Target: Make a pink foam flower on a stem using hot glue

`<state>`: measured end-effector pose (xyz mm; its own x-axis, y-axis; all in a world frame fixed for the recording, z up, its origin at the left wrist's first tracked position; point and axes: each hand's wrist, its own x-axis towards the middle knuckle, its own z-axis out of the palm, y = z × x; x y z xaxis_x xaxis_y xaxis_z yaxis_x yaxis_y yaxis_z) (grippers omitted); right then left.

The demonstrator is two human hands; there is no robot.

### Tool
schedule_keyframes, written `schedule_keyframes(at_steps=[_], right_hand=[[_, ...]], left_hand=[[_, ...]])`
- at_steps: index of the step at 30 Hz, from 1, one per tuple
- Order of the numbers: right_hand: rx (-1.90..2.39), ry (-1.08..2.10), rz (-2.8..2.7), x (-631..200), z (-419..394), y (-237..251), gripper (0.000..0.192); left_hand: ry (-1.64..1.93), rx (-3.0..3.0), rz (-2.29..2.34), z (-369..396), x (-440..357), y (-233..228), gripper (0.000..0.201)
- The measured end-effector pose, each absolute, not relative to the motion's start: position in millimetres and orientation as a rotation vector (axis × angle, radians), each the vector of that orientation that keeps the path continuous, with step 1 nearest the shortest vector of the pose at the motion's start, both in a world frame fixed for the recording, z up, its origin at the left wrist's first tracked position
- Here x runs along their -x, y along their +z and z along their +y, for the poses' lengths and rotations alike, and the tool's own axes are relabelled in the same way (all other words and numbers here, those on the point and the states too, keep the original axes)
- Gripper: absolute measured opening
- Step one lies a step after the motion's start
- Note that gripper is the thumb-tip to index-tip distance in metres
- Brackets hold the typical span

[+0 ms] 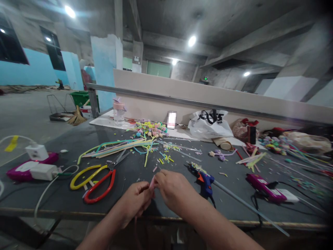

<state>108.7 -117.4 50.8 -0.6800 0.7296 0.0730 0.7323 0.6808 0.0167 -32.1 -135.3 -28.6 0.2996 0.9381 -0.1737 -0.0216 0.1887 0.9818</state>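
Note:
My left hand (136, 201) and my right hand (173, 189) meet over the near edge of the dark table (135, 170). Both pinch a thin pink pipe cleaner (152, 182) between their fingertips; its tail hangs down below my left hand. Large scissors (100, 178) with one red and one yellow handle lie just left of my left hand. A blue glue gun (205, 182) lies just right of my right hand, its cord trailing toward me.
A bundle of coloured pipe cleaners (122, 146) and cut scraps lie mid-table. White adapters on a magenta box (33, 166) sit at the left, another magenta device (262, 187) at the right. A water bottle (119, 111), white plastic bag (209, 123) and finished flowers (152, 128) stand along the back.

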Motion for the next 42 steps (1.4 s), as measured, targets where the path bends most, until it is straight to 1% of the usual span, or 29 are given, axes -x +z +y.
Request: schedule_keyframes(at_steps=[3, 6, 8, 14, 16, 18, 22, 27, 30, 32, 34, 37, 42], right_hand=[[1.196, 0.052, -2.724, -113, -113, 47, 0.017], [1.198, 0.187, -2.467, -123, -105, 38, 0.012], [1.204, 0.326, -2.286, -128, -101, 30, 0.015], [1.061, 1.160, -1.904, -127, -104, 12, 0.037], [0.993, 1.335, -1.809, -125, -103, 9, 0.041], [0.939, 1.434, -1.764, -124, -101, 9, 0.041], [0.918, 1.507, -1.786, -125, -97, 14, 0.034], [1.025, 1.427, -1.891, -123, -97, 21, 0.014], [1.033, 1.406, -1.889, -121, -97, 20, 0.007], [1.025, 1.397, -1.887, -123, -97, 18, 0.009], [1.012, 1.391, -1.865, -125, -99, 18, 0.021], [0.996, 1.415, -1.796, -130, -104, 19, 0.038], [1.013, 1.459, -1.745, -135, -117, 19, 0.036]], left_hand=[[0.905, -1.180, 1.068, -136, 32, -30, 0.036], [0.951, -1.137, 1.061, -136, 33, -32, 0.028], [0.975, -1.111, 1.031, -136, 34, -34, 0.024], [0.988, -1.096, 1.003, -135, 35, -35, 0.028], [0.981, -1.115, 1.005, -136, 35, -34, 0.030], [0.967, -1.130, 1.007, -137, 35, -33, 0.031], [0.944, -1.162, 1.001, -139, 35, -31, 0.035], [0.928, -1.196, 1.020, -139, 34, -29, 0.039], [0.908, -1.214, 1.041, -139, 34, -28, 0.040], [0.905, -1.247, 1.066, -140, 34, -27, 0.039], [0.920, -1.317, 1.112, -141, 33, -27, 0.037], [0.970, -1.539, 1.211, -146, 32, -27, 0.027], [0.976, -1.923, 1.354, -155, 29, -26, 0.018]])
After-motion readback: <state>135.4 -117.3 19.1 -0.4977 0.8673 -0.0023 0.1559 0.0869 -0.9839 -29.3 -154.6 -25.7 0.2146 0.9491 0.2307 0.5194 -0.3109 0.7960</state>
